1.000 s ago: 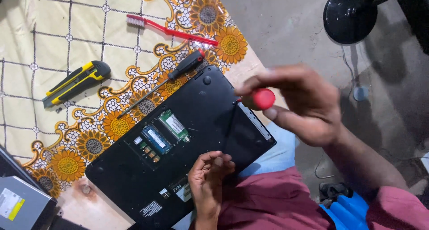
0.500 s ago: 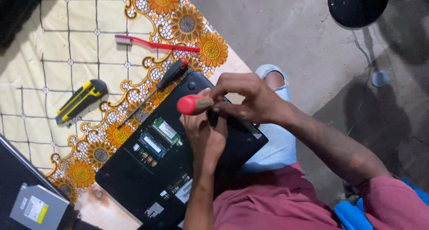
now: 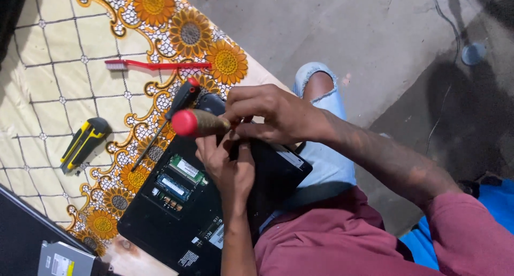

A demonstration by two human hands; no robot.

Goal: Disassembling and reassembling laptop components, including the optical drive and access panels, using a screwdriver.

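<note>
Mid-way into work on the upturned black laptop [image 3: 182, 222], lying bottom up across the table corner and jutting over the lap. Right hand [image 3: 273, 115] clenched around a screwdriver with a red-capped handle [image 3: 198, 122], handle pointing back over the table, tip hidden under the fingers. Left hand [image 3: 227, 163] pressed on the laptop base just below, fingers curled at the hidden shaft, apparently steadying it. Memory bay open, two green memory modules [image 3: 179, 177] exposed. Lying untouched on the sunflower tablecloth [image 3: 43, 83]: a second, black-handled screwdriver [image 3: 176, 107], a red toothbrush [image 3: 155, 66], a yellow-and-black utility knife [image 3: 83, 142]. Looks like screw work near the laptop's edge; calls for a square tip, firm downward pressure, and a steady base.
</note>
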